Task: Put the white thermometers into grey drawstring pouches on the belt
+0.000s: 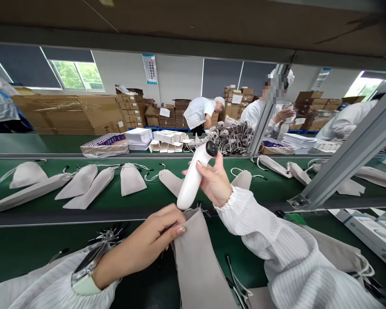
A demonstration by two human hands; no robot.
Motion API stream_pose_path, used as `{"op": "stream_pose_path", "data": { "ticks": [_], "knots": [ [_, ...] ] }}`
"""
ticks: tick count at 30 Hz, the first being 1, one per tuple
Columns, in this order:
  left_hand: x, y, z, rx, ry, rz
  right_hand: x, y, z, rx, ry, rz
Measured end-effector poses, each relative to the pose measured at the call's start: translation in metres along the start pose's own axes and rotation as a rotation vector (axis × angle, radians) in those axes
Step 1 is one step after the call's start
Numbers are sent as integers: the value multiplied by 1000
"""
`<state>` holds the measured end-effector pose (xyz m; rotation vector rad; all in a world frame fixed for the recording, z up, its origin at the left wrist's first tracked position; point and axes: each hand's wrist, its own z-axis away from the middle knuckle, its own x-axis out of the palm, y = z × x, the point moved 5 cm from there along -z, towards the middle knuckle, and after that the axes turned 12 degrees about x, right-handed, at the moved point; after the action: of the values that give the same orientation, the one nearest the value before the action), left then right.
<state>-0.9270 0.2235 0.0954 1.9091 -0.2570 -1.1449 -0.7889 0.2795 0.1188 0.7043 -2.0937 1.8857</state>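
My right hand (214, 180) is closed around a white handheld device (193, 178) with a black round end at the top; its exact kind I cannot tell. The device tilts, its lower end just above the mouth of a grey drawstring pouch (199, 262). Pinched at its top edge by my left hand (162, 234), the pouch hangs down toward the bottom of the view. Whether the device's tip touches the fabric is unclear. More drawstrings (236, 279) lie to the right of the held pouch.
Several grey pouches (133, 179) lie along the green conveyor (154, 201) ahead. A metal post (350, 165) slants at the right, near white boxes (369, 238). Behind are a pouch heap (231, 135), a battery tray (104, 145), paper stacks (139, 138) and co-workers (201, 112).
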Motion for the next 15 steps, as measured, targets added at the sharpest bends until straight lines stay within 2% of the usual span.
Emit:
{"op": "stream_pose_path", "data": {
  "ticks": [2,3,5,8,10,12,13,15],
  "knots": [
    [-2,2,-3,13,-19,-18,-2,-4,-1,0,-13,-12],
    [-5,4,-5,31,7,-47,-3,-2,-1,34,-34,6],
    [-16,7,-10,78,135,-148,0,10,1,133,-95,121],
    [-35,8,-14,81,349,-349,13,38,10,321,-242,421],
    [-43,8,-14,77,405,-462,18,51,16,394,-291,633],
    [-47,7,-11,43,411,-528,11,44,12,262,-196,791],
    [-49,4,-7,-23,388,-544,2,32,8,125,-92,865],
    [-47,-3,0,-212,253,-532,-26,6,-2,-127,165,1011]
  ]
}}
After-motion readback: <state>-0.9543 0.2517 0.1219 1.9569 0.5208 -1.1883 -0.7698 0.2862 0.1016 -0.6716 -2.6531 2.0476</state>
